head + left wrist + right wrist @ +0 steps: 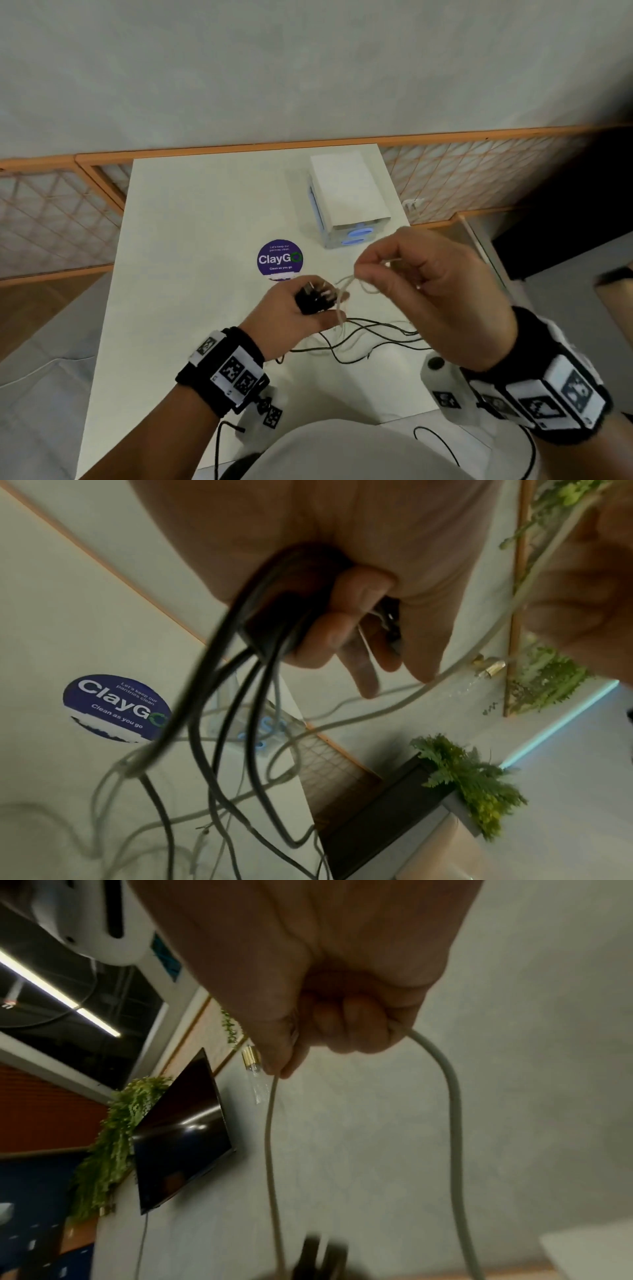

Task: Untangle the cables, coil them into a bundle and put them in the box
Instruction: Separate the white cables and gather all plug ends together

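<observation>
My left hand (301, 308) grips a bunch of black cables (310, 301) above the white table (191, 240); in the left wrist view its fingers (339, 631) curl round the black cables (260, 631), whose strands hang down. My right hand (421, 284), raised to the right, pinches a white cable (346, 282); the right wrist view shows the white cable (270, 1137) looping out of the curled fingers (346, 1026), with a clear, gold-tipped plug (255, 1074) beside the thumb. Loose black and white strands (370, 334) trail on the table. The white box (346, 195) stands at the back right.
A round purple "ClayGo" sticker (280, 258) lies on the table before the box. An orange-framed lattice partition (58, 219) runs behind the table. A white device (436, 377) sits near the table's right front corner.
</observation>
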The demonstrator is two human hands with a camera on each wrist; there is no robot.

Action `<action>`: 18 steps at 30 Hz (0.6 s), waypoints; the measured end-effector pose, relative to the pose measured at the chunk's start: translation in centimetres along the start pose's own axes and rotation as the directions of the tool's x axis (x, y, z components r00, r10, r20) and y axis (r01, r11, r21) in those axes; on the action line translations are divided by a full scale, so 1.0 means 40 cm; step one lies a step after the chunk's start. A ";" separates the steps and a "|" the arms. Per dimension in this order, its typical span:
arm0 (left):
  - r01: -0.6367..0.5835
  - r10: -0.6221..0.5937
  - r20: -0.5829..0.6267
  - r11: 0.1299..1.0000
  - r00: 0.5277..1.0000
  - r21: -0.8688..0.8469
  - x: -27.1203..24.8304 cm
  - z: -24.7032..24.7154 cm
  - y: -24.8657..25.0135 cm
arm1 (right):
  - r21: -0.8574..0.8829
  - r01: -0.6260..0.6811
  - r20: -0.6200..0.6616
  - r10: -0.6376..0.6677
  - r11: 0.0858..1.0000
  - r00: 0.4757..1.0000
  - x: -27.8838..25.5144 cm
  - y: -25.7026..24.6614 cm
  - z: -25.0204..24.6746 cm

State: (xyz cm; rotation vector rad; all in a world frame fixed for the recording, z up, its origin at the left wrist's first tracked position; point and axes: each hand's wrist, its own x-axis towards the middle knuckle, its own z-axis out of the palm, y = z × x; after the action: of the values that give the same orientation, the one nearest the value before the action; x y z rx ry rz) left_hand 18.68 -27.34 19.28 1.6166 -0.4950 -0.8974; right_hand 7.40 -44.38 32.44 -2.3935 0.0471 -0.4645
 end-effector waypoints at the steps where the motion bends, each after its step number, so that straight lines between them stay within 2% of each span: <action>1: 0.007 -0.007 0.058 1.000 0.998 0.010 -0.003 0.003 -0.005 | -0.022 0.014 -0.069 -0.015 1.000 0.997 0.009 -0.004 -0.013; 4: 0.001 -0.022 0.187 0.993 0.982 0.115 -0.026 0.000 -0.025 | 0.017 -0.044 -0.303 0.047 0.999 0.952 0.043 0.019 -0.077; 8: 0.059 -0.080 0.150 0.989 0.985 0.136 -0.045 -0.029 -0.042 | -0.033 -0.199 -0.465 0.162 0.979 0.871 0.066 0.095 -0.148; 10: 0.080 -0.109 0.143 0.978 0.984 0.193 -0.047 -0.041 -0.040 | -0.039 -0.296 -0.534 0.230 0.954 0.814 0.068 0.149 -0.170; 12: 0.098 -0.123 0.118 0.976 0.985 0.197 -0.056 -0.047 -0.035 | -0.046 -0.390 -0.561 0.299 0.920 0.772 0.068 0.218 -0.186; 14: 0.121 -0.125 0.042 0.987 0.991 0.103 -0.063 -0.059 -0.028 | -0.078 -0.484 -0.550 0.368 0.871 0.750 0.054 0.293 -0.192; 16: 0.104 -0.103 -0.027 0.995 0.994 -0.001 -0.071 -0.079 -0.018 | -0.105 -0.575 -0.533 0.443 0.811 0.721 0.026 0.364 -0.189; 18: 0.070 -0.072 -0.085 0.997 0.994 -0.021 -0.078 -0.101 -0.007 | -0.097 -0.661 -0.519 0.529 0.744 0.671 -0.006 0.421 -0.182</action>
State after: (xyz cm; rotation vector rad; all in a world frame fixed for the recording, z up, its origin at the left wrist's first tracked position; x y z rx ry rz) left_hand 19.83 -22.44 20.08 1.6574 -0.3711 -0.8791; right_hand 6.19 -61.76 26.65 -2.2818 1.1683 -0.7219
